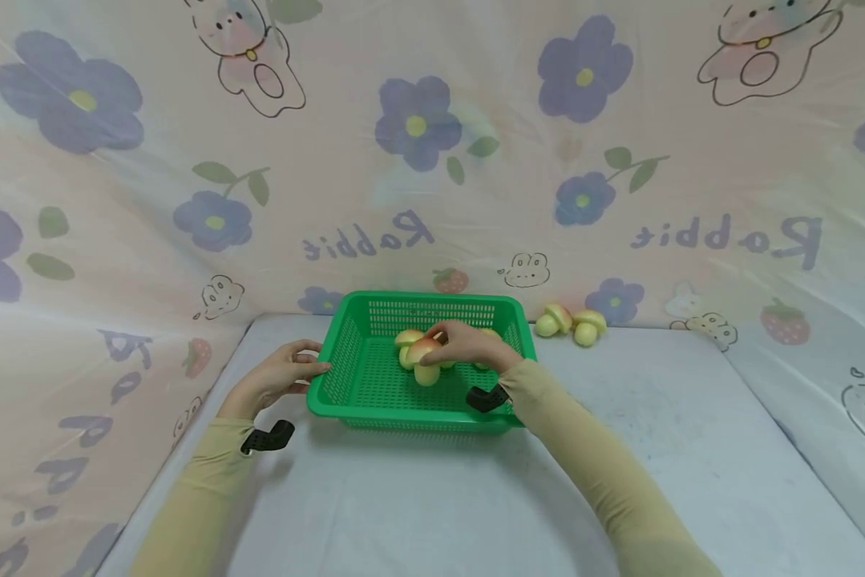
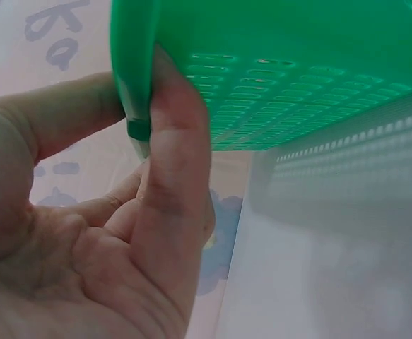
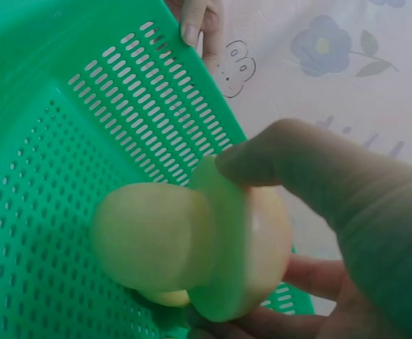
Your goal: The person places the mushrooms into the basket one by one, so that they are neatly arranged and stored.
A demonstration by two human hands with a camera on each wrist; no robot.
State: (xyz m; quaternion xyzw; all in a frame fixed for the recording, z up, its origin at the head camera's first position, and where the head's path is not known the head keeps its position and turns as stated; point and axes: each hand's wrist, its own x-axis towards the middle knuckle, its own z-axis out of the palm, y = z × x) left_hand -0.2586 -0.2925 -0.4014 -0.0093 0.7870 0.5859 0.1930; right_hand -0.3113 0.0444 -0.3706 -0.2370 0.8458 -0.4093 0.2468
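A green plastic basket [image 1: 374, 401] with slotted walls stands on the white table, tilted slightly in the left wrist view. My left hand [image 1: 284, 373] pinches its left rim between thumb and fingers [image 2: 174, 148]. Over the basket, my right hand [image 1: 468, 344] grips a toy mushroom [image 3: 220, 240] by its reddish-yellow cap, thumb on one side and fingers on the other. The mushroom's pale rounded stem points down into the basket. Another mushroom [image 1: 406, 340] lies behind it inside, and part of one more [image 1: 488, 333] shows beyond the right hand, which hides some of the contents.
Two more toy mushrooms [image 1: 553, 320] lie on the table behind the basket's right corner. A patterned cloth [image 1: 490, 200] with flowers and rabbits hangs along the back and left. The white tabletop [image 1: 418, 497] extends in front and to the right.
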